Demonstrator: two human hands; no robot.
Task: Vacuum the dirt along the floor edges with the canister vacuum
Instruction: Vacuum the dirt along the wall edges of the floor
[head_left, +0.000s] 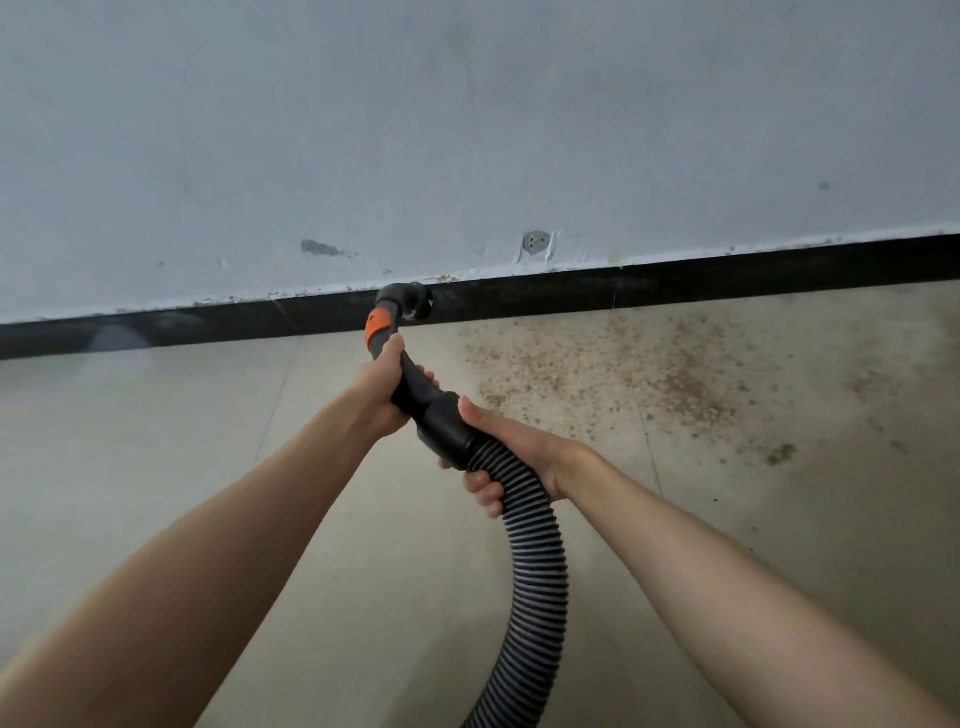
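Head view: both hands hold the vacuum.
Left hand (382, 387): wraps the black handle (415, 387).
Right hand (506, 452): grips the ribbed hose (537, 561).
Dirt (597, 374): right of nozzle (408, 301).

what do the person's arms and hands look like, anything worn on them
Both arms are bare from the frame's lower edge up to the hands: no sleeves show anywhere in view. The left hand and the right hand wear no gloves, and no watch, bracelet or ring can be seen on either wrist or on the fingers that show. The fingernails that show look short and unpainted.
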